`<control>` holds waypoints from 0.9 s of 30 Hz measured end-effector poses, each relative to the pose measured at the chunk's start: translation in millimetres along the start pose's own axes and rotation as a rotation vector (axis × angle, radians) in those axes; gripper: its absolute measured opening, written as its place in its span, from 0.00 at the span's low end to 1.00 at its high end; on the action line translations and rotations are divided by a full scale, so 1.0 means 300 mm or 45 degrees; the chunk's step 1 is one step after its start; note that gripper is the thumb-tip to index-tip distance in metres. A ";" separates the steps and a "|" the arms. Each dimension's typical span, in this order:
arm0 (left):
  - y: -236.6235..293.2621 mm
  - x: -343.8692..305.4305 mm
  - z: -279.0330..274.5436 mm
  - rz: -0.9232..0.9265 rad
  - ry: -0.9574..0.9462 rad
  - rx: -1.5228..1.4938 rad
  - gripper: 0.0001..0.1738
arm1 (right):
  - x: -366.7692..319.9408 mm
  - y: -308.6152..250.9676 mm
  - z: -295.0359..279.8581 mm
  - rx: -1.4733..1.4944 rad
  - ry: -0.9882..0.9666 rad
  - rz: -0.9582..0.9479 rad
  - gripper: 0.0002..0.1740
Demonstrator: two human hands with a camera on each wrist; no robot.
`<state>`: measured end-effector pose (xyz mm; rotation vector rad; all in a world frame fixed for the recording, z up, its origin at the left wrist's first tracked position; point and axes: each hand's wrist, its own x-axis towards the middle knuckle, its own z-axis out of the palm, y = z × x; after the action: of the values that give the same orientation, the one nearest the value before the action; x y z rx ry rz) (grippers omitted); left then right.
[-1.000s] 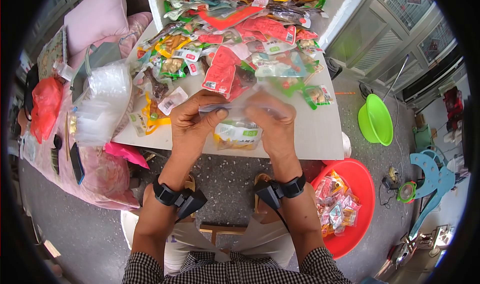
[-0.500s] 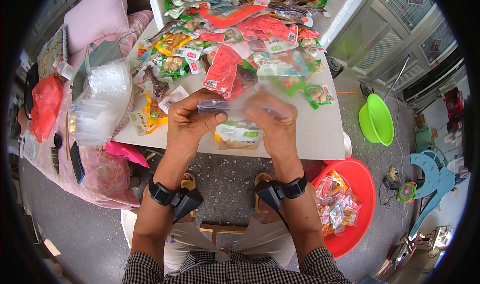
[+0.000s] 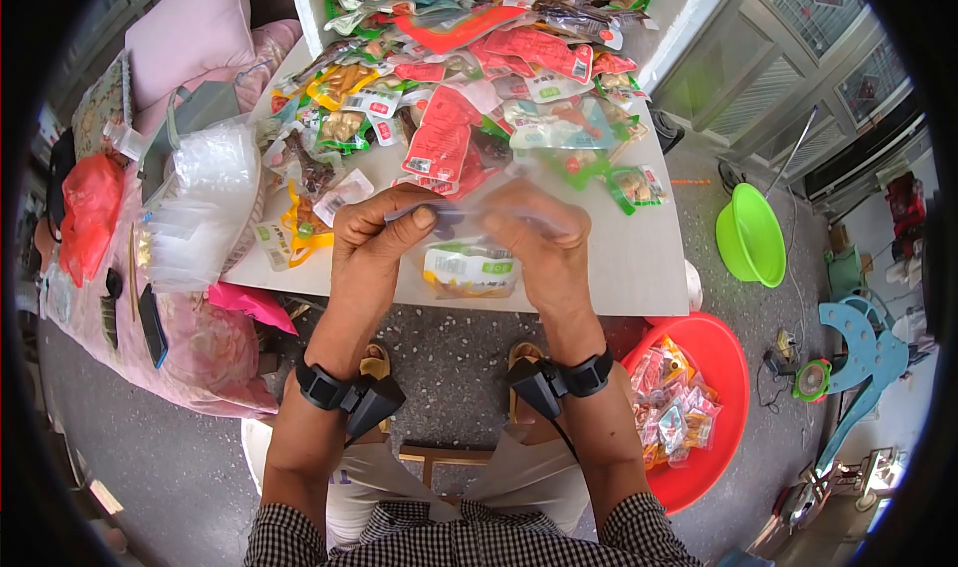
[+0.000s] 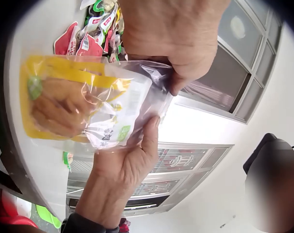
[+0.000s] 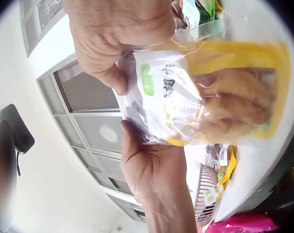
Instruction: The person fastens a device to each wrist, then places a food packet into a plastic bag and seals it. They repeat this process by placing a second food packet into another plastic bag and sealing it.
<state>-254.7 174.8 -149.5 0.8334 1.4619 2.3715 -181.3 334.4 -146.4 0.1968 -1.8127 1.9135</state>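
Over the near edge of the surface (image 3: 639, 258), both hands are closed on one clear bag (image 3: 414, 268). The left hand (image 3: 369, 238) pinches one end of its mouth, thumb in front and fingers curled behind; the right hand (image 3: 544, 233) pinches the other end, though it's smeared in the head view and its fingertips are hard to make out. The wrist views give a better look: in the clear bag sits a yellow-edged pouch (image 4: 64, 104), with brown food pieces showing through its window and a white label part lost under glare.

At the far end of the surface, between white walls (image 3: 684, 23), there's a heap of packets (image 3: 449, 138), red, green and yellow, spilling this way; its top is cut off by the view, and whatever lies underneath is hidden. Off the right side of the surface, down low, a red basin (image 3: 733, 397) holds small packs, and farther out stands a green basin (image 3: 750, 236). Against the left side, a slatted basket (image 5: 205, 194) carries a pile of clear plastic bags (image 3: 205, 203) that hides most of it; a bright pink bag (image 3: 254, 303) pokes out just below.
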 end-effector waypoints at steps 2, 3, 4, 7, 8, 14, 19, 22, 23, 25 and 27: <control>-0.004 0.003 -0.015 -0.036 -0.024 -0.020 0.10 | 0.007 -0.007 -0.010 0.061 -0.004 0.023 0.07; -0.005 0.004 -0.024 -0.054 -0.037 -0.030 0.12 | 0.009 -0.011 -0.015 0.091 -0.006 0.033 0.07; -0.001 0.004 -0.030 -0.047 -0.059 0.000 0.12 | 0.008 -0.025 -0.015 0.096 -0.011 0.063 0.07; 0.006 0.003 -0.044 -0.041 -0.103 0.068 0.13 | 0.002 -0.047 -0.026 0.101 -0.014 0.113 0.08; 0.005 0.005 -0.048 -0.049 -0.102 0.077 0.13 | 0.001 -0.026 -0.042 0.098 -0.007 0.102 0.08; -0.005 0.010 -0.046 -0.013 -0.122 0.065 0.12 | -0.006 0.021 -0.052 0.356 0.097 0.114 0.07; 0.004 0.015 -0.017 -0.066 -0.070 -0.092 0.12 | -0.003 0.009 -0.050 0.356 0.095 0.092 0.06; -0.016 0.014 -0.023 -0.114 0.021 -0.180 0.12 | -0.004 0.003 -0.053 0.330 0.088 0.097 0.06; -0.028 0.013 -0.029 -0.108 0.053 -0.211 0.11 | -0.005 0.001 -0.054 0.326 0.089 0.099 0.06; -0.032 0.014 -0.029 -0.088 0.084 -0.235 0.11 | -0.005 -0.002 -0.054 0.326 0.094 0.091 0.06; -0.029 0.013 -0.019 -0.061 0.086 -0.221 0.11 | -0.005 -0.004 -0.054 0.333 0.103 0.074 0.06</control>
<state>-262.0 176.5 -157.7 0.6748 1.2621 2.4692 -175.7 349.7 -147.7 0.1536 -1.5291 2.1643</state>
